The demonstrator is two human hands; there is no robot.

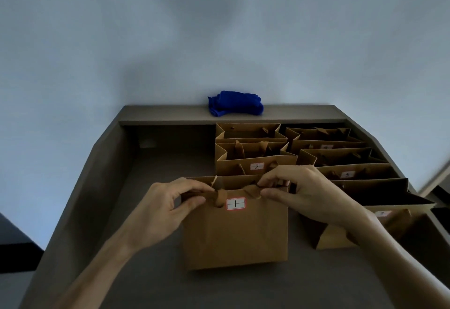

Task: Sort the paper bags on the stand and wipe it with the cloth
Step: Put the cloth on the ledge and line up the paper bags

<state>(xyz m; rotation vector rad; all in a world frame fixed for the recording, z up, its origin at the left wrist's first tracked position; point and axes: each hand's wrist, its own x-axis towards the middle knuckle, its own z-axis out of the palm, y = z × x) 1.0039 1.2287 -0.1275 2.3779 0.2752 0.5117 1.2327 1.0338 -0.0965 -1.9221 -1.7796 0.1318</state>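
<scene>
A brown paper bag labelled 1 (233, 235) stands upright at the front middle of the grey stand (155, 186). My left hand (168, 208) pinches its top rim and left handle. My right hand (309, 194) pinches the rim and right handle. Behind it stands a bag labelled 2 (255, 162), with one more bag (248, 132) further back. To the right is a row of several bags, one labelled 5 (350, 173). A folded blue cloth (236, 106) lies on the raised back ledge.
The stand has a raised back ledge (158, 113) and sloping side walls. Bare grey surface lies to the left of the bags and along the front. A pale wall rises behind. A dark object (12, 240) sits beyond the left edge.
</scene>
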